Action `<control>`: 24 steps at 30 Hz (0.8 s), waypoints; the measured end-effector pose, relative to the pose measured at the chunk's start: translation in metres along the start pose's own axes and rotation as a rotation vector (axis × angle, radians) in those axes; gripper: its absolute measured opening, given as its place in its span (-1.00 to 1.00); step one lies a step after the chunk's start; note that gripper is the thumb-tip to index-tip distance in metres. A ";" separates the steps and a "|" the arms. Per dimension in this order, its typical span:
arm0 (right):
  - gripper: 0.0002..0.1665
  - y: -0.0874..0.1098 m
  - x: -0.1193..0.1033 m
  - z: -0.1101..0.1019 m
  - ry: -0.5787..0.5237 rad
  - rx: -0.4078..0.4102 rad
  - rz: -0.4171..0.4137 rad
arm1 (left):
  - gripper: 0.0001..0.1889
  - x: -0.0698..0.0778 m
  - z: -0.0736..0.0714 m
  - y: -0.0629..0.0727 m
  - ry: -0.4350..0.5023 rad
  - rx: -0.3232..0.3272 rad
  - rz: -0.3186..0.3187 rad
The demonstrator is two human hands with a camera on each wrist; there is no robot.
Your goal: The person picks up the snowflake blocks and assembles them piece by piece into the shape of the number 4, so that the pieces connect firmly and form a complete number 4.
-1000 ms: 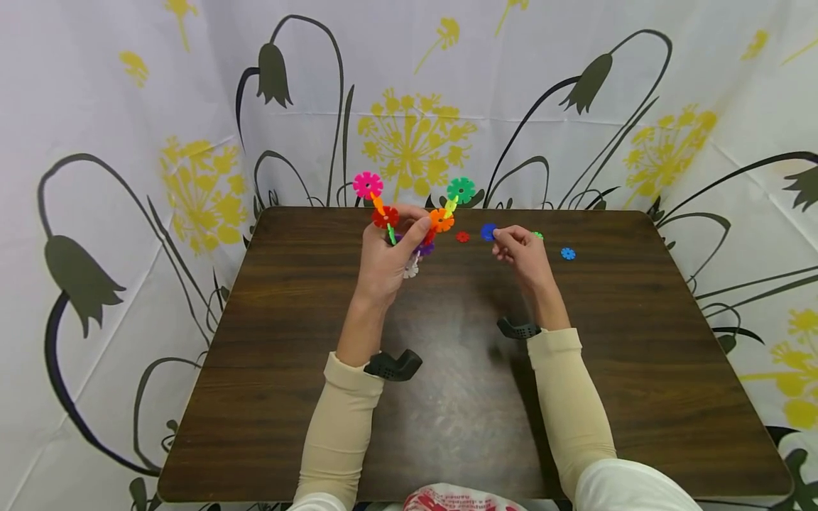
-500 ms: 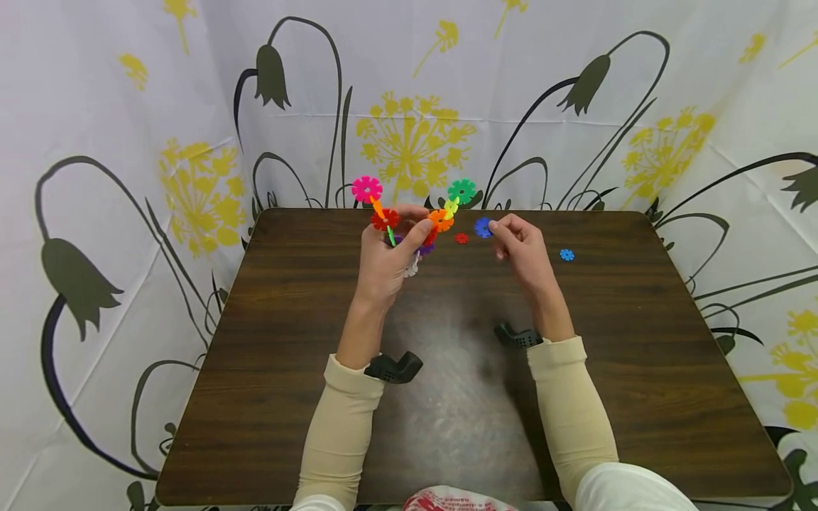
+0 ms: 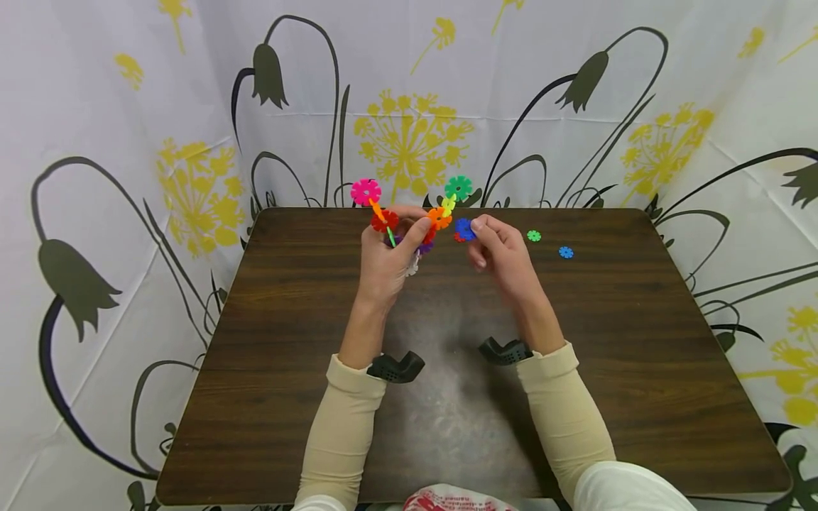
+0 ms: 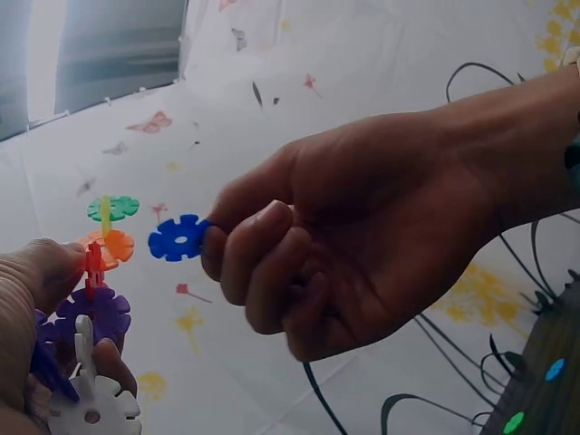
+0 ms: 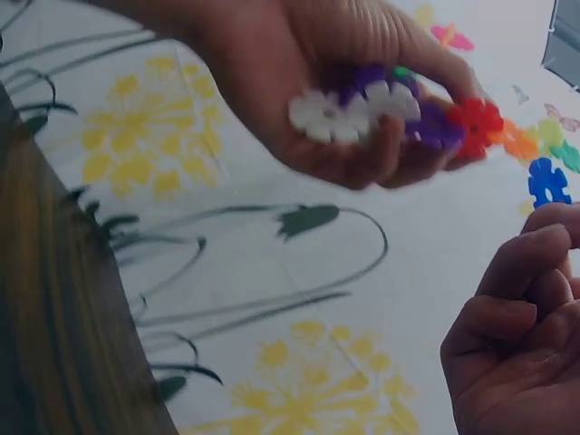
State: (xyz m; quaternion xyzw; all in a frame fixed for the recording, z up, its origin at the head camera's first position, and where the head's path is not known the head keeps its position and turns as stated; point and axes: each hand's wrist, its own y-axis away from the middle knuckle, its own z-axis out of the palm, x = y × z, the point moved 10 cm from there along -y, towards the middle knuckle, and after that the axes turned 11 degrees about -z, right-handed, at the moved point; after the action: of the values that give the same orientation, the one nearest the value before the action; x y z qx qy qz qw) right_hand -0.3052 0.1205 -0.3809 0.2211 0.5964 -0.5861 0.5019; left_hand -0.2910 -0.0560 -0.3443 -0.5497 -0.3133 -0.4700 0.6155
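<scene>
My left hand [image 3: 381, 266] grips a branching chain of interlocking notched discs [image 3: 385, 220] above the far part of the table. One branch ends in a pink disc [image 3: 366, 191], the other in a dark green disc [image 3: 458, 188], past yellow and orange ones. Purple discs [image 4: 107, 314] and white discs [image 4: 93, 417] show lower in the left wrist view, partly covered by the fingers. Between thumb and forefinger, my right hand [image 3: 508, 257] pinches a single blue disc [image 4: 178, 238] by its edge. That disc is beside the orange end of the chain, with a gap between them.
On the dark wooden table [image 3: 307, 426] lie a small green disc [image 3: 534, 235] and a light blue disc [image 3: 566, 252], right of my right hand. A red disc [image 3: 459, 238] is partly hidden behind the blue one. A patterned curtain [image 3: 409, 64] hangs behind the table.
My right hand has moved left with the blue disc, closer to the chain, uncovering the green disc on the table. My left hand has stayed almost still.
</scene>
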 end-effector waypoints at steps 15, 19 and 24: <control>-0.62 0.006 0.003 0.018 -0.164 0.008 0.028 | -0.88 -0.004 0.003 0.005 -0.025 -0.028 0.008; -0.58 0.006 0.004 0.022 -0.172 -0.031 0.032 | -0.86 -0.006 0.002 0.006 -0.038 -0.023 -0.005; -0.55 0.006 0.007 0.026 -0.186 -0.057 0.057 | -0.84 -0.008 -0.001 0.006 -0.043 -0.007 -0.017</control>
State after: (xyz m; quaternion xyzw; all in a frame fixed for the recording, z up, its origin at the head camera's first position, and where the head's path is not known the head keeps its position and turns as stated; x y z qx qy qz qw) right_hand -0.2935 0.0954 -0.3849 0.1686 0.5570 -0.5724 0.5777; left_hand -0.2882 -0.0557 -0.3539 -0.5590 -0.3294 -0.4646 0.6026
